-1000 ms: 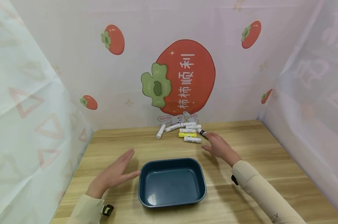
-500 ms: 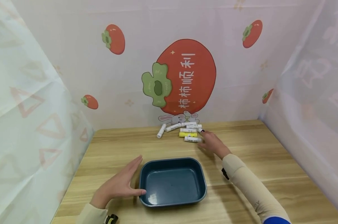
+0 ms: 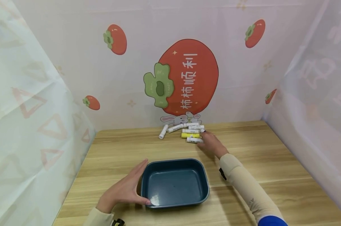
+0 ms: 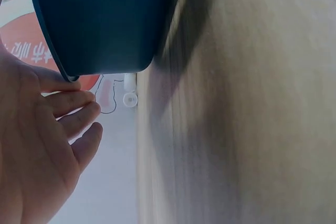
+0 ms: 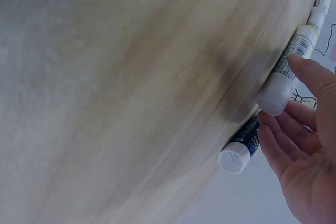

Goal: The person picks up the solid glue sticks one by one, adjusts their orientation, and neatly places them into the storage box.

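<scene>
The empty dark blue tray [image 3: 174,188] has my left hand [image 3: 126,190] at its left side, thumb by the front corner and straight fingers by the back one. In the left wrist view, fingertips of that hand [image 4: 42,129] meet the rim of the tray [image 4: 100,24]. My right hand [image 3: 212,146] is at the right end of the tube group. In the right wrist view, its thumb lies against a white tube [image 5: 277,94], with the other fingers loosely bent beside a dark tube [image 5: 248,134] with a white end.
More white tubes [image 3: 163,131] lie near the table's back edge, along with a yellow tube [image 3: 190,135]. Behind them stands a pale wall sheet [image 3: 130,78] printed with red fruit, and similar sheets close off both sides of the wooden table [image 3: 116,150].
My right hand has moved left and closer to the nearest white tube, covering more of the dark one. My left hand has shifted right and forward against the tray.
</scene>
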Demonstrator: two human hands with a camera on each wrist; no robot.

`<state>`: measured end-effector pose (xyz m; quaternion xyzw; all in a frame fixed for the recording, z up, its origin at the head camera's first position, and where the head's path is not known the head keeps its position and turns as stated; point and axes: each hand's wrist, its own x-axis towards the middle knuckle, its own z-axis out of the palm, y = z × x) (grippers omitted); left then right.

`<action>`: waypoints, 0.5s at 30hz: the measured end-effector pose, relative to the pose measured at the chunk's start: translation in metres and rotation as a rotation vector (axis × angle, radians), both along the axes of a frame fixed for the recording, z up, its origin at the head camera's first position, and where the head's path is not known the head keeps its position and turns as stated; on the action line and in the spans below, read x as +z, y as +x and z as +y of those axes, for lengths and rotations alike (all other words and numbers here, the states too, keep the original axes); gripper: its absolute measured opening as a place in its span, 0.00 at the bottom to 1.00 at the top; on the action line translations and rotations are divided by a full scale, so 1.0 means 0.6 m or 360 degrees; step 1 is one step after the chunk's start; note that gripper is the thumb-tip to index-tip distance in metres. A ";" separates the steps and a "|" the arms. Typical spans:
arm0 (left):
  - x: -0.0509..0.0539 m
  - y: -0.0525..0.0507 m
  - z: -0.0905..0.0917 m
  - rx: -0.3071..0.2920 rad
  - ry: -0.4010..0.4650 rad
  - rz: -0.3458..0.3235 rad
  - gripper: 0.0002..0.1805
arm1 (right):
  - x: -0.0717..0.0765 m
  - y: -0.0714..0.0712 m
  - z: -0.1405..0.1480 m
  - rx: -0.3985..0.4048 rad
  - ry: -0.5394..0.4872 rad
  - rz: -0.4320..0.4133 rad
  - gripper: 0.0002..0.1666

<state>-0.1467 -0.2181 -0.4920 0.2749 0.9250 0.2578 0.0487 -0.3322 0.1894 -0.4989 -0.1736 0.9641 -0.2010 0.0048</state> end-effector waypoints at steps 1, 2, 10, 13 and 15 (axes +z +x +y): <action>0.000 0.001 0.000 -0.0005 0.0001 -0.0003 0.80 | 0.000 0.000 0.000 -0.0011 -0.0008 -0.0014 0.21; 0.000 0.001 0.000 -0.0011 0.0001 -0.0007 0.81 | -0.001 0.001 -0.001 -0.0021 -0.0012 -0.0026 0.21; 0.003 0.002 -0.002 -0.0064 0.0009 -0.0014 0.83 | -0.003 -0.004 0.001 0.0031 -0.0007 -0.0002 0.07; 0.003 0.001 -0.002 -0.0073 -0.0009 0.0005 0.83 | -0.005 -0.005 0.003 0.0070 0.0008 0.0050 0.05; 0.002 0.001 -0.002 -0.0077 -0.0031 0.0026 0.82 | -0.006 -0.004 0.004 0.0086 0.0016 0.0062 0.08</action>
